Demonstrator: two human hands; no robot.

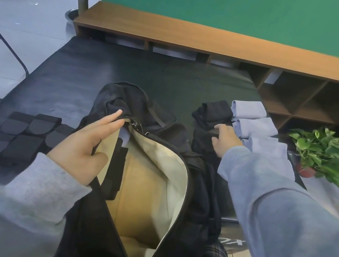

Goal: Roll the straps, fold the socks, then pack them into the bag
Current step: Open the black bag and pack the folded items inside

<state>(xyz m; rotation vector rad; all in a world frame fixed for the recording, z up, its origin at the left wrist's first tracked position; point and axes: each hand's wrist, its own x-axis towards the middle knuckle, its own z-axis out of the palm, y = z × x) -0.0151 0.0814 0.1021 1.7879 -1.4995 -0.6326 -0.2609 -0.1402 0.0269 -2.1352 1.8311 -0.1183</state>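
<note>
The tabletop (161, 77) fills the middle of the frame, dark and flat. The bag (200, 178) lies across its lower centre, unzipped, with the pale lining exposed; the opening faces the camera, which judging by the layout keeps the interior accessible for packing. Dark items already sit inside, against the left wall of the opening.

The rolled straps (21, 137) lie in a group at the left of the frame, just beside the bag. The pale blue socks (254, 124) lie folded in a row at the right, with the dark socks (214, 111) touching them on the left side. Sorting by type on either side of the bag probably allows each hand to feed from its own side.

The left hand (87, 143) grips the left edge of the opening, thumb inside on the lining and fingers extended along the outside toward the zipper pull (139, 126). This hold props the mouth open.

The right hand (226, 140) rests on the dark socks, fingers curled downward onto the fabric; whether the grip is closed cannot be told. The socks lie directly under this hand, well apart from the left hand.
</note>
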